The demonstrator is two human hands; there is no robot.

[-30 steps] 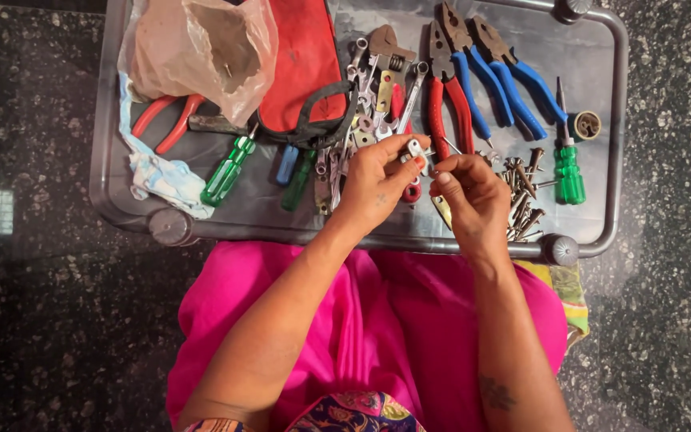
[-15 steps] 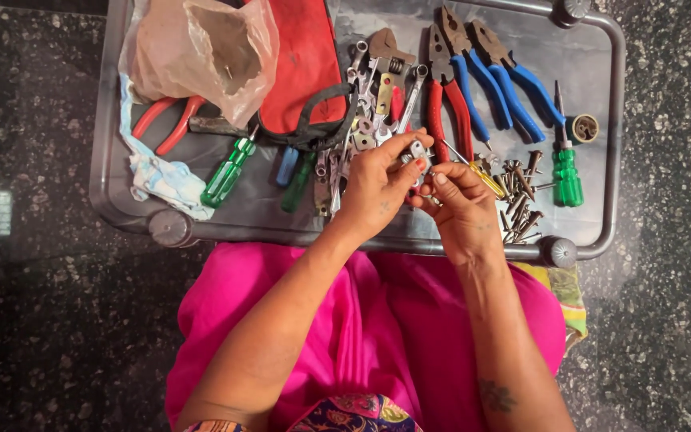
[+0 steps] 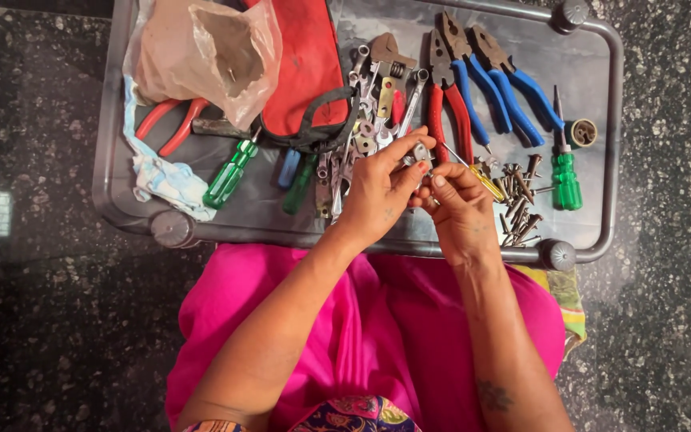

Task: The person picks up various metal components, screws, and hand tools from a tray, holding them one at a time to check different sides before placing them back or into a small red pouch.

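Small metal part [image 3: 420, 152], silvery and no bigger than a fingertip, sits pinched in the left hand [image 3: 377, 188] just above the front half of the grey tray [image 3: 601, 136], thumb and forefinger closed tight on it. Right hand [image 3: 461, 204] comes in against it, fingers curled around a slim yellow-handled screwdriver [image 3: 473, 172], its thin shaft aimed at the part; that grip is closed on the handle, the two hands touching at the fingertips. Risky spot, I'd say: the part is tiny and held over a cluttered pile, so a slip of the tip could flick it into the heap of spanners [image 3: 369, 120] or off the tray onto the pink lap, and the blade could jab the left thumb if it skids. Count time: three pliers with blue or red grips [image 3: 473, 88] fanned on the right, one more red-handled pair [image 3: 165, 124] half under the clear plastic bag [image 3: 205, 56]; two green-handled screwdrivers, one left [image 3: 229, 174], one far right [image 3: 566, 178]; a blue handle [image 3: 289, 166] and a darker green one beside it; one red pouch [image 3: 305, 64]; one crumpled cloth [image 3: 165, 180]; a loose heap of screws [image 3: 517, 200], too tangled to count; spanners too overlapped to number.
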